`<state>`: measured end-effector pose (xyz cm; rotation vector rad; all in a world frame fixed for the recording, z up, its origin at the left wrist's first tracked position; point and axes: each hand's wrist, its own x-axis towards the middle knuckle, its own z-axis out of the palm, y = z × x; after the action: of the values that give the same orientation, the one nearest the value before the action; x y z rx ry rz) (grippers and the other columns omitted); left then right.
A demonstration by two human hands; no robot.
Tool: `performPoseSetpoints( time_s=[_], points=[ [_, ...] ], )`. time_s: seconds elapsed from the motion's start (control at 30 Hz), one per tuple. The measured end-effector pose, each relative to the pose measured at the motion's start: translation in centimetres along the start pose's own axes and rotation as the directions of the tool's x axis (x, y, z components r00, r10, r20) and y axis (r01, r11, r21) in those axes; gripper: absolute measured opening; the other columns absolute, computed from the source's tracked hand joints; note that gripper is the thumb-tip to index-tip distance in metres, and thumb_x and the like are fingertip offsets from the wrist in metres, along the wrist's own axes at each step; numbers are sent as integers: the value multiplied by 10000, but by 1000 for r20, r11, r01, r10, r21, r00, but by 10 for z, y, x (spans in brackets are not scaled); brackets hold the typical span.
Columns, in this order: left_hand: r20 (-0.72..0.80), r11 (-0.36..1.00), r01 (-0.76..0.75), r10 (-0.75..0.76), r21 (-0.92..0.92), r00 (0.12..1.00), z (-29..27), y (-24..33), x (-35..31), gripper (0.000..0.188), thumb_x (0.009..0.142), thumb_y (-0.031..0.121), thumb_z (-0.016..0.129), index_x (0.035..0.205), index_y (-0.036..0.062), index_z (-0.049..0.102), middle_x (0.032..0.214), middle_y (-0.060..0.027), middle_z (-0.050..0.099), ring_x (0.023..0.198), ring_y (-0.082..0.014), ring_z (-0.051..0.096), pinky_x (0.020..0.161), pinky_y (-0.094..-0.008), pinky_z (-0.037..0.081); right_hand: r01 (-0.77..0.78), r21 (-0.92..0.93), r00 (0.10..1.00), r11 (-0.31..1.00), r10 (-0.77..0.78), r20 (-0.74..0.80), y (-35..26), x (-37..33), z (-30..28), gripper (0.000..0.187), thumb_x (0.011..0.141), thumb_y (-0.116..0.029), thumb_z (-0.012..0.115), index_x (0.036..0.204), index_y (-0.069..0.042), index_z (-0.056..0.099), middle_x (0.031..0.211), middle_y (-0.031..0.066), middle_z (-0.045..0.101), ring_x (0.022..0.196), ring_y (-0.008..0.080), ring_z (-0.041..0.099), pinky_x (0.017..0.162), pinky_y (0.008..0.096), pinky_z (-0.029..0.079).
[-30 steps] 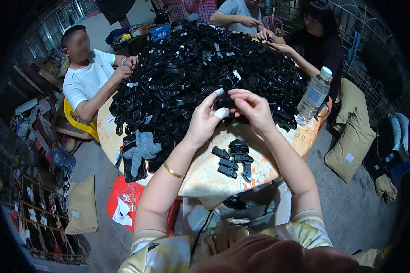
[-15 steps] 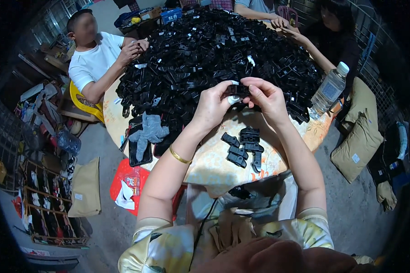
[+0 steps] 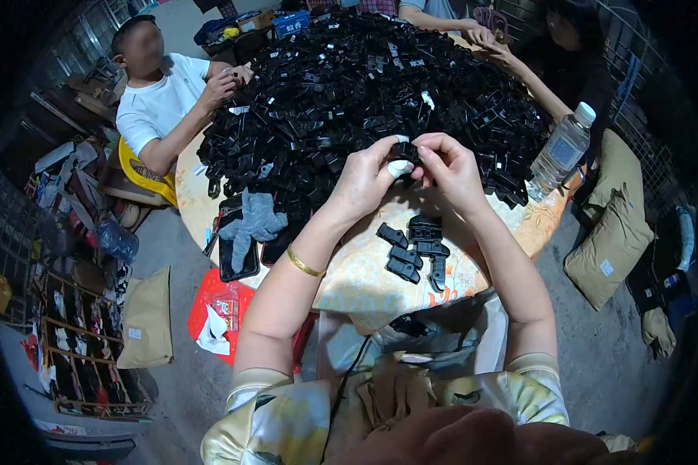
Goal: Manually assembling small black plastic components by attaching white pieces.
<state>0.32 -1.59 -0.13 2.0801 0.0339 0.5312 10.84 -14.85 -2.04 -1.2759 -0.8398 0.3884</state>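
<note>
Pinched between both hands is a small black plastic part [image 3: 405, 153], partly covered by my fingers. My left hand [image 3: 366, 180] grips its left side, with white wrapping on the thumb and a fingertip and a gold bangle on the wrist. The fingers of my right hand [image 3: 452, 172] close on its right side. Just beyond my hands rises a wide heap of black plastic parts [image 3: 341, 93]. Several similar black parts [image 3: 416, 252] lie in a small group on the patterned tablecloth [image 3: 357, 283], between my forearms.
A grey glove [image 3: 252, 225] lies over a phone [image 3: 239, 262] at the left. A water bottle [image 3: 560, 151] stands at the right table edge. A red stool [image 3: 209, 302] sits below left. One person [image 3: 159, 101] works at the left; others' hands [image 3: 485, 43] are at the far right.
The part between my fingers has turned a little, and my right hand has shifted slightly left. The group of parts on the cloth looks unchanged.
</note>
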Motion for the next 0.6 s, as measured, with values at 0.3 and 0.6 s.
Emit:
performPoseSetpoints(
  time_s=[0.3,0.6],
  points=[
    [-42,819,144,-201,-555,979,10,-8,0,349,884,146,564,1152,-62,483,974,-105,599,843,-129,602,683,-235,501,98,-236,993,967,-111,-39,3,0,11,138,846,-121,612,930,-16,586,926,6,580,679,43,541,558,175,447],
    [265,869,-309,216,387,940,35,-9,-15,286,825,137,560,1076,16,495,957,-202,562,929,-352,533,842,-416,422,194,-933,835,302,-550,-4,12,62,-51,297,767,-176,661,1024,-42,597,835,123,646,755,248,625,661,348,500]
  ],
)
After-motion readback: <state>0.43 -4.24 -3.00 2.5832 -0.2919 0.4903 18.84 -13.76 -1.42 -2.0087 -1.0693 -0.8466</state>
